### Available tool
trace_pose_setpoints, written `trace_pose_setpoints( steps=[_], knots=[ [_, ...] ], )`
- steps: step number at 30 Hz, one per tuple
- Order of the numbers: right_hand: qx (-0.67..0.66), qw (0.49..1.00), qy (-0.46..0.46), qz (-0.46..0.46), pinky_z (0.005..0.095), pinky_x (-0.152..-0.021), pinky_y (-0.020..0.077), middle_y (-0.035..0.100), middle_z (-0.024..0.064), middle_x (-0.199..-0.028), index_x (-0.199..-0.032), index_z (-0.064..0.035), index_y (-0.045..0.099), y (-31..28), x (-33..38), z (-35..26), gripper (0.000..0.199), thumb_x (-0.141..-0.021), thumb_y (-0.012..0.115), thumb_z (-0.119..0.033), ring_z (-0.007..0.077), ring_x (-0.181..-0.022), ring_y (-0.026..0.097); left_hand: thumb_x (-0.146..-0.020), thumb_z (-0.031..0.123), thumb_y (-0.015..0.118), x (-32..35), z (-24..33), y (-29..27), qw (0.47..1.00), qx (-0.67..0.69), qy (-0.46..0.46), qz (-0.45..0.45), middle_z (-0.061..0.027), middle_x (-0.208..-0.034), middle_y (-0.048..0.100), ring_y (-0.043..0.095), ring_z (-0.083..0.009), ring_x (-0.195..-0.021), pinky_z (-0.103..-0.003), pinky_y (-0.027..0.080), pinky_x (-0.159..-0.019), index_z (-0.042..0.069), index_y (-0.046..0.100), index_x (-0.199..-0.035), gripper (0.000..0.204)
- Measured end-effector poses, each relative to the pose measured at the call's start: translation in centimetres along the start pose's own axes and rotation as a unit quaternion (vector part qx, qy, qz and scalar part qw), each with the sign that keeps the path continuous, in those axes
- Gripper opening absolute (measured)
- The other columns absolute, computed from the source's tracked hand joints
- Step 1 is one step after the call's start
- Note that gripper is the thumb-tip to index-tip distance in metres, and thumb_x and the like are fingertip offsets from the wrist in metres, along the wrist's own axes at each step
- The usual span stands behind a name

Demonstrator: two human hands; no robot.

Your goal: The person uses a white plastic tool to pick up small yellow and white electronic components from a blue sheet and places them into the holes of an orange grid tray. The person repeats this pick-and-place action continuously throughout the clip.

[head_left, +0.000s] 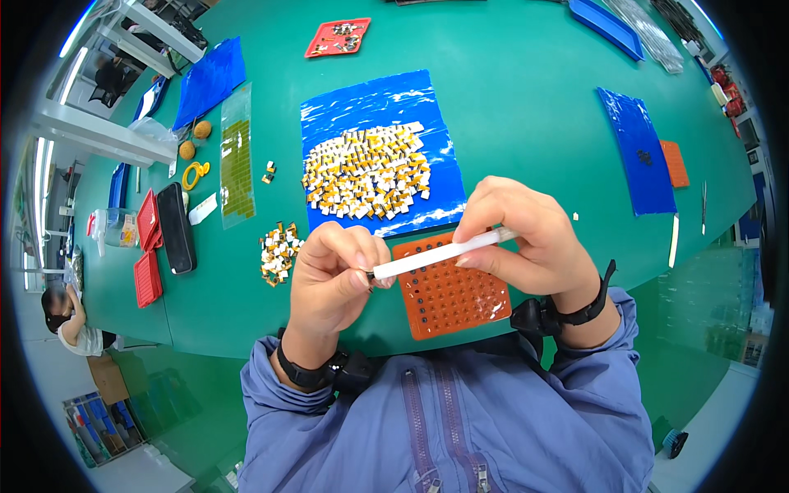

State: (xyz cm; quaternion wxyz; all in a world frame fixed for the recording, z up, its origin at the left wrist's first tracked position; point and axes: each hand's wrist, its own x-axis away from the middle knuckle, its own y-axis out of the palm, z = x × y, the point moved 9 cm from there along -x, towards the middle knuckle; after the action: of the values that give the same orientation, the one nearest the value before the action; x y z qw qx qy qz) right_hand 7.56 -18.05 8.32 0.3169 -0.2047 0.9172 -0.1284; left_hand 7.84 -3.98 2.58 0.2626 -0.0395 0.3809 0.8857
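Note:
My right hand (530, 242) grips a slim white pen-like tool (436, 256) that points left. My left hand (333, 275) pinches a tiny part at the tool's tip; the part itself is too small to make out. Both hands hover over an orange tray (448, 300) full of small round holes, lying at the near edge of the green table (526, 107). Beyond it a blue sheet (329, 107) carries a heap of small white and yellow parts (367, 172). A smaller pile of the same parts (278, 249) lies left of my left hand.
At the left are a black case (175, 228), red trays (148, 251), a clear bag of yellow parts (237, 156) and a yellow tape ring (195, 174). Another blue sheet (634, 152) with a small orange tray (675, 163) lies right. A person (67, 319) sits far left.

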Motion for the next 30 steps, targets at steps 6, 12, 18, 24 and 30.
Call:
trace_pose_setpoints(
  steps=[6, 12, 18, 24, 30],
  knots=[
    [0.012, 1.0, 0.023, 0.016, 0.0272, -0.053, 0.041, 0.054, 0.006, -0.069, -0.078, -0.0012, 0.059, -0.2, 0.3, 0.8, 0.01, -0.072, 0.066, -0.005, 0.0179, -0.062, 0.052, -0.08, 0.004, 0.059, 0.1, 0.1, 0.1, 1.0, -0.013, 0.006, -0.004, -0.006, -0.072, 0.052, 0.052, -0.0168, -0.067, -0.029, 0.042, -0.061, 0.005, 0.049, -0.081, 0.01],
    [-0.008, 0.998, 0.025, 0.052, 0.0273, -0.052, 0.0411, 0.054, 0.0065, -0.069, -0.079, -0.0018, 0.06, -0.2, 0.1, 0.5, 0.007, -0.075, 0.063, -0.006, 0.0181, -0.06, 0.052, -0.079, 0.002, 0.059, 0.1, 0.1, 0.2, 1.0, -0.025, 0.011, -0.011, -0.0066, -0.072, 0.052, 0.052, -0.0172, -0.067, -0.029, 0.042, -0.062, 0.005, 0.049, -0.081, 0.01],
    [0.018, 0.999, 0.026, -0.012, 0.0277, -0.053, 0.0417, 0.054, 0.0066, -0.068, -0.081, -0.0011, 0.059, 0.2, 0.2, 0.5, 0.01, -0.074, 0.064, -0.005, 0.0186, -0.061, 0.052, -0.079, 0.002, 0.058, 0.0, 0.1, 0.4, 0.999, -0.024, 0.009, -0.019, -0.0065, -0.072, 0.052, 0.052, -0.0171, -0.067, -0.029, 0.042, -0.062, 0.005, 0.05, -0.081, 0.009],
    [0.014, 0.999, 0.028, -0.009, 0.0279, -0.054, 0.042, 0.053, 0.0072, -0.07, -0.081, -0.0006, 0.06, 0.0, 0.3, 0.4, 0.008, -0.074, 0.063, -0.004, 0.0183, -0.062, 0.052, -0.08, 0.003, 0.059, 0.0, -0.1, 0.3, 0.999, -0.026, -0.001, -0.022, -0.0063, -0.072, 0.052, 0.052, -0.0169, -0.067, -0.028, 0.042, -0.061, 0.005, 0.05, -0.081, 0.009],
    [0.027, 1.0, 0.003, 0.01, 0.0272, -0.054, 0.0422, 0.053, 0.0063, -0.071, -0.082, -0.0015, 0.06, -0.1, 0.1, 0.0, 0.009, -0.074, 0.063, -0.005, 0.0179, -0.061, 0.051, -0.08, 0.005, 0.059, 0.1, -0.1, 0.1, 1.0, -0.015, -0.001, -0.008, -0.0062, -0.073, 0.052, 0.052, -0.0165, -0.067, -0.029, 0.042, -0.061, 0.005, 0.05, -0.081, 0.009]
  ],
)
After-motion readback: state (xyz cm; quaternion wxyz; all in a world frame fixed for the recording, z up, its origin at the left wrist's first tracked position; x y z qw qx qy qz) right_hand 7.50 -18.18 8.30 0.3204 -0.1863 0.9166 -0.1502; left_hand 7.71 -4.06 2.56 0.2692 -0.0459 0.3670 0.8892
